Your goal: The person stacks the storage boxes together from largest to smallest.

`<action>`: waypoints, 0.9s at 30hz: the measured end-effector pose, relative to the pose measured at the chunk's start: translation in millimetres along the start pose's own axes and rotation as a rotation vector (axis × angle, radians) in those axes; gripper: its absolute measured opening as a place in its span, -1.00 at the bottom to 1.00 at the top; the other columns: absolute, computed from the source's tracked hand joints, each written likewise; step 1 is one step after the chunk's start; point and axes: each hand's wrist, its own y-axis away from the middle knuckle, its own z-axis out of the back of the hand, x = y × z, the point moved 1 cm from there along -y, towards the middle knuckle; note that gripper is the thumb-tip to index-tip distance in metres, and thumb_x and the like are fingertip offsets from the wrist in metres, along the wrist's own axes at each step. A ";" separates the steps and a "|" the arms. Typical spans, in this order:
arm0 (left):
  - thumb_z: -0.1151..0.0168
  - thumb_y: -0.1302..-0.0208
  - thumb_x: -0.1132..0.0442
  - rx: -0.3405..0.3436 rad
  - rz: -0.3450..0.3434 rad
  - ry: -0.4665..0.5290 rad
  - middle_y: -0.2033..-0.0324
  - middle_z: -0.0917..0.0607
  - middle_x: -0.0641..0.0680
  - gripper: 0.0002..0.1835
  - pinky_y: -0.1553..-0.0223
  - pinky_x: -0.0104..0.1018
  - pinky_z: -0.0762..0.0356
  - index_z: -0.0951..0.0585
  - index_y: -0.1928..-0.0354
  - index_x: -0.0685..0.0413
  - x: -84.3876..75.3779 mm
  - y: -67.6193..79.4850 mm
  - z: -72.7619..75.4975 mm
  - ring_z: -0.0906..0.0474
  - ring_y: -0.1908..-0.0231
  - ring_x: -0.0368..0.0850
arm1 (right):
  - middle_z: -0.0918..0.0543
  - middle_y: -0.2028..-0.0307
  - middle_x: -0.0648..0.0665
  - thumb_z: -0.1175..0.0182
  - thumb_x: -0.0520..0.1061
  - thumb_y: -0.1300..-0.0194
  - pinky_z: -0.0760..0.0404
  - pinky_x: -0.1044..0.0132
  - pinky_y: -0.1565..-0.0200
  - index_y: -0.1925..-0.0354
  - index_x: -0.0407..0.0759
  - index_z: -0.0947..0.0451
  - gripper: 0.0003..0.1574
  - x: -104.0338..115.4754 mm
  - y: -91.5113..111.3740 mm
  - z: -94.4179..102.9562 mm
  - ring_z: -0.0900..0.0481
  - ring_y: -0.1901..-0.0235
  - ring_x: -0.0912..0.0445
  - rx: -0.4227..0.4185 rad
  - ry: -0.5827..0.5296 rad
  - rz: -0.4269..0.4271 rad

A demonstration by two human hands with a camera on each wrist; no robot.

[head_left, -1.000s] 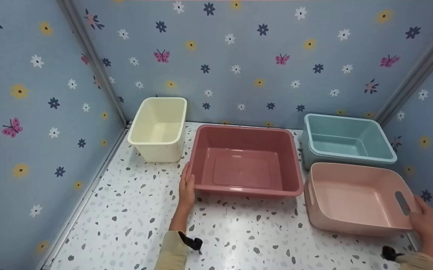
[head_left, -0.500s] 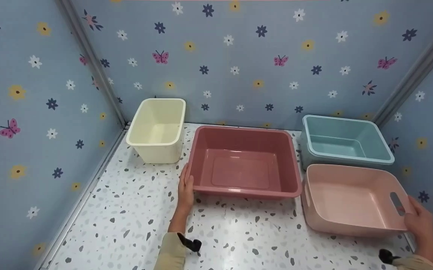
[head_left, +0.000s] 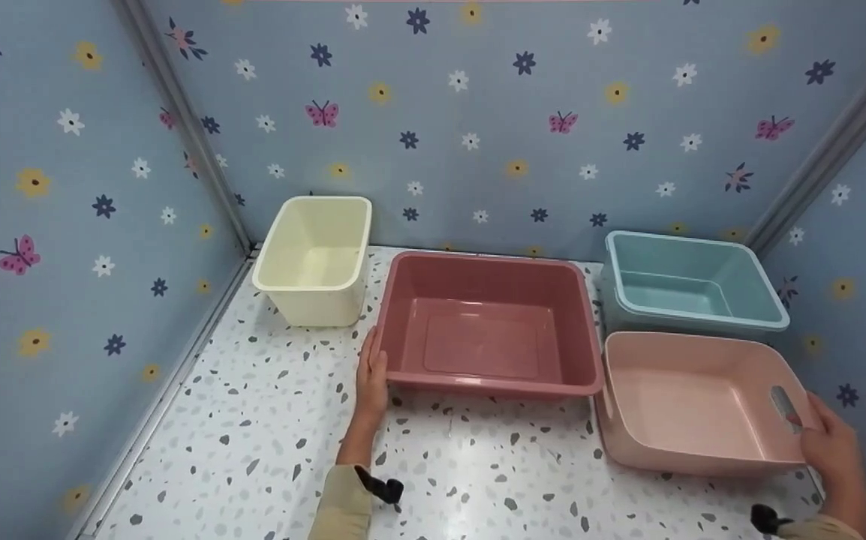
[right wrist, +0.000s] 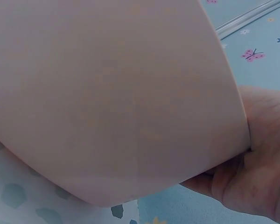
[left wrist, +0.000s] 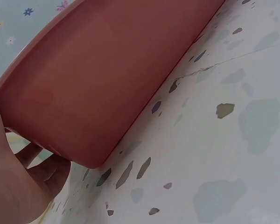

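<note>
A dark pink basin stands in the middle of the speckled tabletop. My left hand rests along its left side near the front corner. In the left wrist view the fingers lie against the side wall below the rim, with the thumb's side by the rim. At the right, my right hand grips a light pink basket at its right end, around the oval handle hole, where a fingertip shows. In the right wrist view the basket's wall hides part of the hand.
A cream bin stands at the back left. At the back right, a light blue bin sits close behind the light pink basket. Flower-patterned walls enclose the table at the back and both sides.
My right hand has slid the light pink basket left, up to the dark pink basin's right side. The left hand and the basin hold their place.
</note>
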 end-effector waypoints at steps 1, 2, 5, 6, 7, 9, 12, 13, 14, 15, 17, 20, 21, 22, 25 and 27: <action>0.19 -0.54 0.31 0.001 -0.001 -0.006 -0.47 -0.11 0.12 -0.44 -0.37 -0.10 0.00 -0.05 -0.51 0.07 0.1 -0.3 0.0 -0.04 -0.42 0.00 | 0.14 -0.44 -0.46 0.27 -0.35 -0.24 -0.14 -0.32 -0.21 -0.51 -0.10 0.28 -0.08 -0.1 0.0 -0.3 -0.04 -0.29 -0.40 -0.003 0.001 0.001; 0.19 -0.54 0.31 0.001 -0.002 -0.008 -0.47 -0.11 0.12 -0.44 -0.37 -0.10 0.00 -0.05 -0.51 0.08 0.0 -0.4 0.1 -0.04 -0.42 0.01 | 0.15 -0.44 -0.45 0.27 -0.35 -0.23 -0.13 -0.32 -0.22 -0.51 -0.10 0.28 -0.08 0.1 0.0 -0.8 -0.03 -0.31 -0.40 -0.006 -0.002 -0.001; 0.19 -0.54 0.31 0.001 -0.007 -0.025 -0.47 -0.11 0.14 -0.44 -0.37 -0.08 0.00 -0.06 -0.51 0.08 -0.8 -0.8 0.5 -0.05 -0.42 0.02 | 0.24 -0.45 -0.40 0.28 -0.33 -0.25 -0.01 -0.34 -0.26 -0.51 -0.07 0.30 -0.09 0.0 -0.5 -2.2 0.11 -0.38 -0.39 -0.003 -0.018 -0.018; 0.19 -0.54 0.30 0.002 -0.007 -0.029 -0.47 -0.11 0.14 -0.44 -0.37 -0.08 -0.01 -0.06 -0.51 0.08 -1.2 -0.7 0.6 -0.05 -0.42 0.02 | 0.22 -0.45 -0.40 0.29 -0.33 -0.25 -0.04 -0.32 -0.26 -0.51 -0.07 0.29 -0.10 0.3 0.1 -3.4 0.09 -0.37 -0.37 -0.015 -0.012 -0.016; 0.19 -0.54 0.30 0.003 -0.011 -0.033 -0.47 -0.11 0.14 -0.44 -0.37 -0.08 -0.01 -0.06 -0.51 0.08 -1.4 -0.9 0.9 -0.06 -0.42 0.02 | 0.22 -0.46 -0.39 0.28 -0.33 -0.26 -0.06 -0.31 -0.26 -0.51 -0.06 0.28 -0.10 0.6 0.9 -4.0 0.06 -0.37 -0.36 -0.015 -0.019 -0.022; 0.20 -0.54 0.30 0.010 -0.016 -0.021 -0.47 -0.10 0.15 -0.44 -0.37 -0.08 -0.02 -0.05 -0.51 0.09 -0.9 -1.1 0.8 -0.06 -0.42 0.02 | 0.19 -0.46 -0.40 0.30 -0.31 -0.29 -0.09 -0.30 -0.25 -0.52 -0.07 0.26 -0.13 1.3 2.2 -4.8 0.03 -0.36 -0.36 -0.025 -0.018 -0.015; 0.21 -0.54 0.31 0.019 -0.018 0.004 -0.47 -0.10 0.15 -0.44 -0.36 -0.08 -0.04 -0.04 -0.51 0.10 3.8 -2.0 1.2 -0.06 -0.41 0.03 | 0.12 -0.44 -0.44 0.33 -0.30 -0.32 -0.17 -0.31 -0.20 -0.52 -0.09 0.24 -0.16 1.8 4.6 -5.5 -0.06 -0.30 -0.37 -0.039 -0.014 -0.001; 0.21 -0.54 0.32 0.022 -0.021 0.015 -0.47 -0.10 0.15 -0.44 -0.36 -0.07 -0.04 -0.03 -0.51 0.11 7.2 -2.6 1.4 -0.06 -0.41 0.03 | 0.07 -0.43 -0.46 0.33 -0.29 -0.33 -0.21 -0.30 -0.18 -0.52 -0.10 0.24 -0.17 1.3 5.4 -5.9 -0.11 -0.29 -0.38 -0.038 -0.011 0.005; 0.21 -0.54 0.32 0.023 -0.021 0.023 -0.47 -0.10 0.15 -0.44 -0.37 -0.06 -0.03 -0.03 -0.52 0.11 11.5 -3.3 1.6 -0.06 -0.42 0.04 | 0.02 -0.42 -0.48 0.35 -0.30 -0.33 -0.22 -0.30 -0.17 -0.52 -0.10 0.25 -0.17 0.6 5.7 -6.1 -0.12 -0.29 -0.40 -0.039 -0.006 0.012; 0.21 -0.54 0.32 0.020 -0.022 0.025 -0.47 -0.10 0.13 -0.44 -0.37 -0.06 -0.02 -0.03 -0.52 0.09 16.2 -4.3 1.8 -0.06 -0.42 0.04 | 0.00 -0.42 -0.48 0.34 -0.30 -0.33 -0.24 -0.30 -0.17 -0.52 -0.10 0.25 -0.17 0.0 6.2 -6.8 -0.13 -0.29 -0.39 -0.043 -0.008 0.004; 0.20 -0.54 0.31 0.011 -0.022 0.024 -0.47 -0.10 0.10 -0.43 -0.38 -0.06 0.01 -0.04 -0.52 0.06 25.1 -6.2 2.2 -0.05 -0.42 0.02 | 0.00 -0.42 -0.46 0.33 -0.31 -0.33 -0.23 -0.31 -0.17 -0.52 -0.08 0.27 -0.16 -1.8 6.2 -8.2 -0.12 -0.30 -0.40 -0.049 -0.009 -0.013; 0.19 -0.55 0.28 -0.003 -0.013 0.009 -0.48 -0.11 0.03 -0.43 -0.38 -0.08 0.03 -0.05 -0.53 -0.03 33.8 -8.1 2.3 -0.04 -0.42 -0.02 | -0.04 -0.41 -0.47 0.33 -0.33 -0.31 -0.28 -0.30 -0.15 -0.52 -0.08 0.27 -0.14 -4.3 6.1 -10.5 -0.15 -0.29 -0.40 -0.063 -0.008 -0.022; 0.18 -0.55 0.27 -0.005 -0.007 0.008 -0.48 -0.11 0.01 -0.43 -0.38 -0.09 0.03 -0.06 -0.53 -0.06 33.9 -8.2 2.4 -0.04 -0.42 -0.04 | -0.05 -0.41 -0.48 0.33 -0.33 -0.31 -0.31 -0.28 -0.12 -0.52 -0.09 0.27 -0.14 -4.7 6.3 -10.8 -0.16 -0.28 -0.39 -0.064 -0.007 -0.019; 0.17 -0.54 0.27 -0.005 -0.002 0.007 -0.47 -0.12 0.00 -0.43 -0.38 -0.08 0.01 -0.06 -0.53 -0.07 32.6 -8.0 2.7 -0.06 -0.42 -0.04 | -0.09 -0.39 -0.50 0.33 -0.34 -0.30 -0.38 -0.24 -0.06 -0.52 -0.11 0.26 -0.13 -5.3 6.7 -11.1 -0.21 -0.25 -0.39 -0.065 0.000 -0.009; 0.15 -0.53 0.28 0.007 0.006 0.000 -0.47 -0.12 0.05 -0.42 -0.36 -0.04 -0.03 -0.06 -0.52 -0.03 22.4 -6.2 2.8 -0.08 -0.41 0.00 | -0.18 -0.33 -0.54 0.33 -0.36 -0.28 -0.54 0.04 0.18 -0.52 -0.17 0.25 -0.14 -5.9 8.4 -10.0 -0.32 -0.15 -0.37 -0.061 0.006 0.016; 0.15 -0.53 0.29 0.020 0.002 -0.011 -0.47 -0.12 0.11 -0.42 -0.35 0.00 -0.05 -0.06 -0.52 0.04 13.7 -4.8 2.8 -0.09 -0.40 0.06 | -0.23 -0.30 -0.55 0.32 -0.37 -0.27 -0.51 0.26 0.32 -0.52 -0.19 0.24 -0.14 -6.4 9.6 -8.8 -0.37 -0.10 -0.34 -0.058 0.009 0.027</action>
